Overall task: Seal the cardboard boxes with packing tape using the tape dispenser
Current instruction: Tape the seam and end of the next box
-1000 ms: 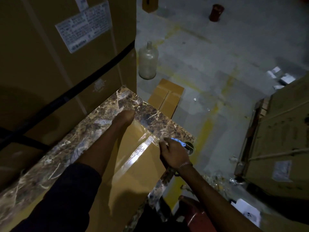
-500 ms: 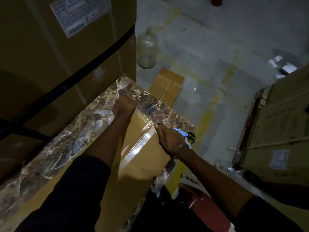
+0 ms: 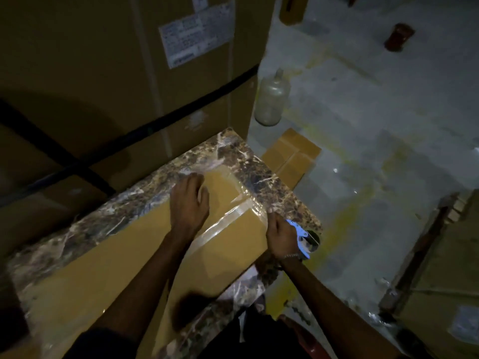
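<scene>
Item: cardboard box [image 3: 124, 270], tan top w/ marble-print edge band, lay in front of person, butted against large carton [image 3: 77, 73] w/ white label [image 3: 197, 35] and black strap.
Clear tape strip [image 3: 228, 221] ran along box top to far-right edge.
L hand [image 3: 189, 203]: flat on box top nr far end, just left of strip, fingers spread, gripping nothing.
R hand [image 3: 281, 237]: at box's right edge where strip ended, fingers curled round blue tape dispenser [image 3: 302, 238].
Floor [image 3: 363, 125]: concrete, yellow marks. On it: clear glass jug [image 3: 272, 99] beside carton; small flat box [image 3: 293, 156] beyond the taped box; red can [image 3: 398, 37] far off.
</scene>
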`<act>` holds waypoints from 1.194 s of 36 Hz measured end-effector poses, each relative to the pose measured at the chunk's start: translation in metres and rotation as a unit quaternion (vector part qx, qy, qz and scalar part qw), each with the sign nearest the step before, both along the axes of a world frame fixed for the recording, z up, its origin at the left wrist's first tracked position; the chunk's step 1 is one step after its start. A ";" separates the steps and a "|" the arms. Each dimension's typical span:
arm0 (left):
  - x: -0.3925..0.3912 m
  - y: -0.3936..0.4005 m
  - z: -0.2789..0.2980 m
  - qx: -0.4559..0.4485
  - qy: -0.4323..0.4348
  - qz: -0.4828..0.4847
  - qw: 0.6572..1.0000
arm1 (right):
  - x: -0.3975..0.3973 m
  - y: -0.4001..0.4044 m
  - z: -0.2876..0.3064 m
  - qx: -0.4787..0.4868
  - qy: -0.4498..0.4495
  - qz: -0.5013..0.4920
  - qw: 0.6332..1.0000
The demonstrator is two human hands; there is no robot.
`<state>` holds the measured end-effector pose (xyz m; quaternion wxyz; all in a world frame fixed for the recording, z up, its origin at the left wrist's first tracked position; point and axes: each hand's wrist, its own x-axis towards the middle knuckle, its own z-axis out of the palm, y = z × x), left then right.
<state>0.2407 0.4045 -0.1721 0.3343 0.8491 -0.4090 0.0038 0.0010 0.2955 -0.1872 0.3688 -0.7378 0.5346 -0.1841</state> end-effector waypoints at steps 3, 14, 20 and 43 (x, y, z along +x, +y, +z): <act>-0.002 0.071 -0.003 0.054 -0.037 0.073 0.995 | 0.035 -0.028 -0.002 -0.016 0.038 0.044 0.998; -0.067 0.272 -0.008 0.191 -0.008 0.365 0.911 | 0.137 -0.129 0.018 -0.106 0.107 0.168 0.974; -0.111 0.295 -0.025 0.115 0.107 0.376 0.913 | 0.132 -0.039 0.026 -0.175 0.109 0.098 0.974; -0.064 0.283 0.003 -0.007 0.268 0.282 0.921 | 0.117 -0.024 0.018 -0.064 0.099 0.290 0.950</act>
